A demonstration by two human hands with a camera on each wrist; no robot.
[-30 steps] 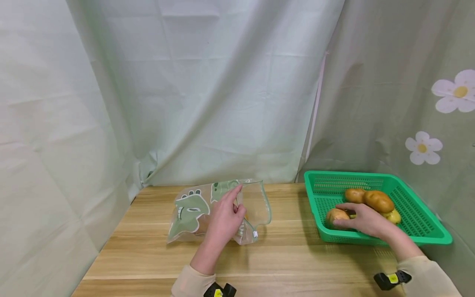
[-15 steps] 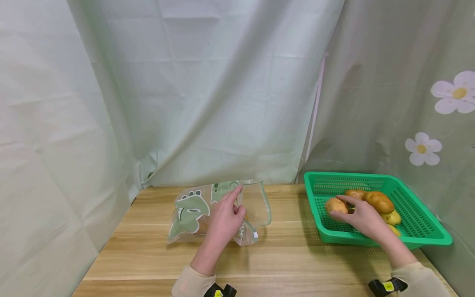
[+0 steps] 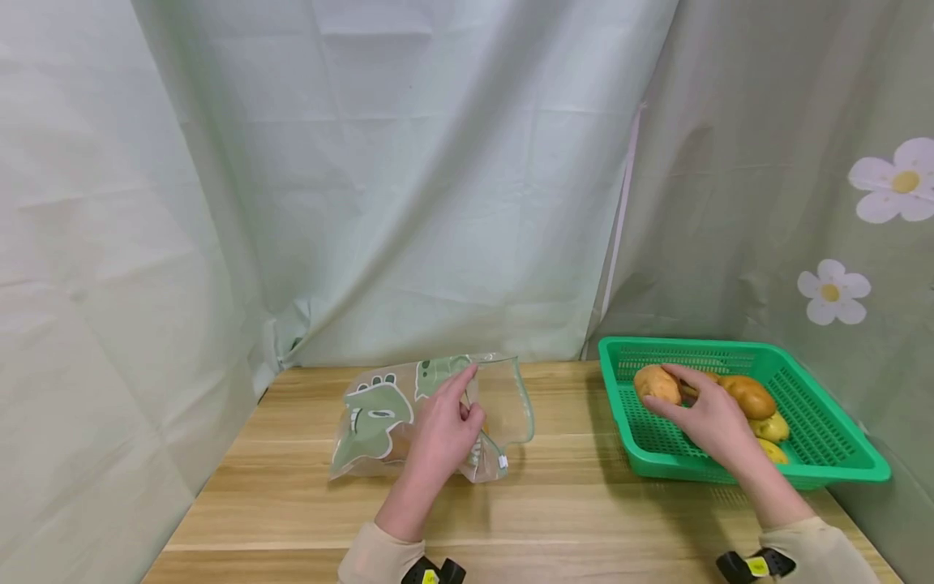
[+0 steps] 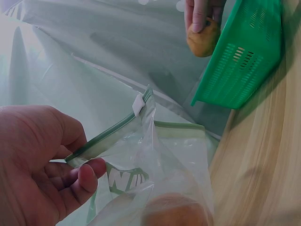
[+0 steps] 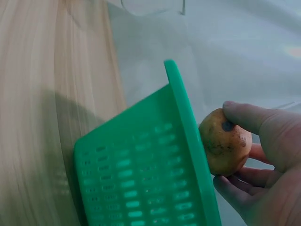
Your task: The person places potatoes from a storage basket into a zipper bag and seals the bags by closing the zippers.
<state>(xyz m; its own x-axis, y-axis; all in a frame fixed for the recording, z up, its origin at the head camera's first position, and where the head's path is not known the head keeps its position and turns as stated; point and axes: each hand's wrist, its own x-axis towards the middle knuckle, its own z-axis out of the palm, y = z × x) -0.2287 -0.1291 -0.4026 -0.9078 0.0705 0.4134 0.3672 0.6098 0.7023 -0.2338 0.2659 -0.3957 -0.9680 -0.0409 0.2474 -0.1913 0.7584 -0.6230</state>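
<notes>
My left hand (image 3: pixel 445 426) pinches the green zip edge of a clear zip bag (image 3: pixel 379 422) printed with green cartoon animals. In the left wrist view the bag's mouth (image 4: pixel 176 127) gapes, with a white slider (image 4: pixel 138 104) on the zip and a brown round thing (image 4: pixel 176 212) inside. My right hand (image 3: pixel 711 414) holds a round tan-orange fruit or vegetable (image 3: pixel 657 384) between thumb and fingers; its exact kind is unclear. Dark blemishes mark its skin in the right wrist view. It is raised above the left part of the green basket (image 3: pixel 627 454).
Glossy brown oval pieces (image 3: pixel 750 397) and yellow-green ones (image 3: pixel 772 427) lie in the basket's right part. The wooden table (image 3: pixel 554 519) spans between bag and basket. Pale curtains (image 3: pixel 452 178) hang behind and at both sides.
My right hand has lifted the tan-orange piece from the basket floor, up and slightly left. More of the yellow-green pieces now shows. My left hand and the bag have stayed put.
</notes>
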